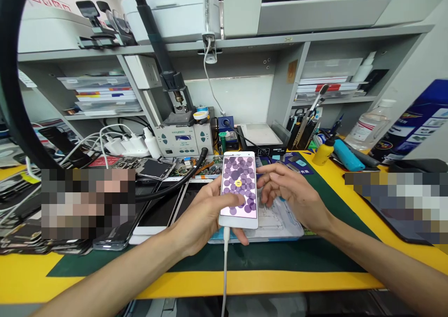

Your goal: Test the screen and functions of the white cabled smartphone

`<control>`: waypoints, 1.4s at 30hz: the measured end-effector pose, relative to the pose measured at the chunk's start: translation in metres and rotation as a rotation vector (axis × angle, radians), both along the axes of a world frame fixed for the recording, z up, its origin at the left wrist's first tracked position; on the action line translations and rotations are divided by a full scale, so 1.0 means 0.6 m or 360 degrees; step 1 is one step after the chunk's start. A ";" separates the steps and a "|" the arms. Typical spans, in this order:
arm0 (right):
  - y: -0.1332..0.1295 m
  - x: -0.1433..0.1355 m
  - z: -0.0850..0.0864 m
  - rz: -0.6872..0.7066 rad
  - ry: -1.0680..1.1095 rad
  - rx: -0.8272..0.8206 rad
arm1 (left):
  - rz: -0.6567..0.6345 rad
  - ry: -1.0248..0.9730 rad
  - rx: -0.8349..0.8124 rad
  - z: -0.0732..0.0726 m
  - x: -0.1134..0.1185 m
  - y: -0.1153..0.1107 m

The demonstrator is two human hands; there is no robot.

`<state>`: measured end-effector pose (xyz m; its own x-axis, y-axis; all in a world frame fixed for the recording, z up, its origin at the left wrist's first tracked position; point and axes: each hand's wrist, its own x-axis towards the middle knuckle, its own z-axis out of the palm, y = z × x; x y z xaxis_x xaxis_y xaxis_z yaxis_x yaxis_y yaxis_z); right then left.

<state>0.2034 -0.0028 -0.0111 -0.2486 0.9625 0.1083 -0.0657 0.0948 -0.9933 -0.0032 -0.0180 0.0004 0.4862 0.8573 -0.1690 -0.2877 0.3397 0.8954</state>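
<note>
A white smartphone [239, 191] is held upright in my left hand [206, 205], whose thumb lies across the lower part of the screen. Purple dots fill the lit screen, with a small yellow mark near its middle. From the phone's bottom edge a white cable [226, 251] runs down past the table's front edge. My right hand [287, 193] hovers just right of the phone, fingers bent and apart, holding nothing. Below both hands lies a clear, pale flat case [276, 221] on the dark green mat [266, 258].
Several phones and tablets [157, 209] lie to the left. Behind stand a soldering station [184, 139] with a black hose and circuit boards [189, 167]. A yellow bottle [324, 152], a blue tool [348, 155] and a clear bottle [371, 125] are on the right. Grey shelves [241, 44] span the back.
</note>
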 end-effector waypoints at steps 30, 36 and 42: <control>0.003 0.004 -0.005 0.0083 -0.0007 -0.0017 | -0.0162 -0.0391 -0.0115 -0.010 -0.008 0.009; 0.002 0.004 -0.004 0.0091 0.0003 -0.0029 | -0.0110 -0.0275 -0.0068 -0.013 -0.006 0.008; 0.003 0.004 -0.003 0.0122 0.0001 -0.0005 | -0.0235 -0.0417 -0.0066 -0.007 -0.006 0.010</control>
<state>0.2056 -0.0008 -0.0128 -0.3215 0.9410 0.1055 -0.0730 0.0865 -0.9936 -0.0069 -0.0123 -0.0037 0.6370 0.7689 -0.0548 -0.4520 0.4300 0.7815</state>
